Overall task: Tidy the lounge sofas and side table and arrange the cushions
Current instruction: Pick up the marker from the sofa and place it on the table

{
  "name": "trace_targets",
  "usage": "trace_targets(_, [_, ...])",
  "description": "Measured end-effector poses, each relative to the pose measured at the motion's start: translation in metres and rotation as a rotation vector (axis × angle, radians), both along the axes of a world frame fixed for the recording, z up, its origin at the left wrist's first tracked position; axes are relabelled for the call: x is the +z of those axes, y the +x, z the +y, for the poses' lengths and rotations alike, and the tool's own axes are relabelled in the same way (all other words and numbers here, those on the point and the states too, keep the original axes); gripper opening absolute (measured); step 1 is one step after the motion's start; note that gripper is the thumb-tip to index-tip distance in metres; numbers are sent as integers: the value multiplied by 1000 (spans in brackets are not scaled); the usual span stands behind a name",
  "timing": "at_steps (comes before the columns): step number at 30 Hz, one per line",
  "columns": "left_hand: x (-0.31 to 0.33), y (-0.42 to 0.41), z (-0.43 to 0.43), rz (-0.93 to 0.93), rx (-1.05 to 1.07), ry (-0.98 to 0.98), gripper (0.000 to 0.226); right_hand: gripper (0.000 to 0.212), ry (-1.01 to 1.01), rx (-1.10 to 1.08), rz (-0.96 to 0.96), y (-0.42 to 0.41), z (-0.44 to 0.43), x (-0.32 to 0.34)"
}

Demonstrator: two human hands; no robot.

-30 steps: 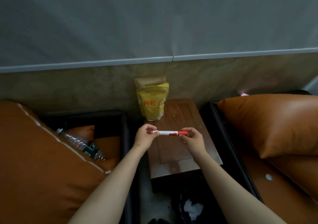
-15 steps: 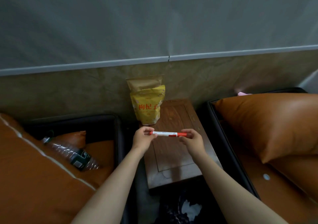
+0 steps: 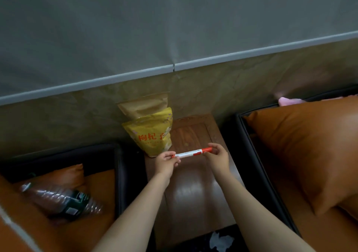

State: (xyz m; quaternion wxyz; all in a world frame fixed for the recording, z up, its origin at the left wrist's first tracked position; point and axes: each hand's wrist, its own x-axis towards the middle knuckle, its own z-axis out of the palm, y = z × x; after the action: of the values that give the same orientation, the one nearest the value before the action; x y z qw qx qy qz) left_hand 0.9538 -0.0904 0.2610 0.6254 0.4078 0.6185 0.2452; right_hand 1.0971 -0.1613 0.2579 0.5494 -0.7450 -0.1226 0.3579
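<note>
Hands meet over the side table [image 3: 193, 193]: left hand [image 3: 165, 161] pinches the white end of a marker [image 3: 190, 152], and right hand [image 3: 218, 158] pinches its red end (cap, probably). Table tidying seems in hand. The next move, I judge, is to lay it neatly before the yellow bag [image 3: 151, 135] at the wall.

The counter [image 3: 195, 193] stands against the wall [image 3: 232, 89], between the left sofa [image 3: 118, 174] and the right sofa [image 3: 257, 155]. A pouch [image 3: 153, 135] stands upright on the counter's back left corner, against the wall. Above the counter, just before the pouch, a marker [image 3: 191, 152] lies crosswise, the left hand [image 3: 165, 163] pinching its left end and the right hand [image 3: 218, 158] its right end. A bottle [image 3: 62, 201] lies on its side on the left sofa's seat, a small cushion [image 3: 65, 176] behind it. A large cushion [image 3: 310, 151] lies on the right sofa.
</note>
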Motion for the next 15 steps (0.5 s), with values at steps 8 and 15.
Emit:
trace_targets(8, [-30,71,32,33,41,41,26,30,-93,-107,-24,56,32,-40])
trace_targets(15, [-62,101,67,163,152,139,24,31,-130,-49,-124,79,84,-72])
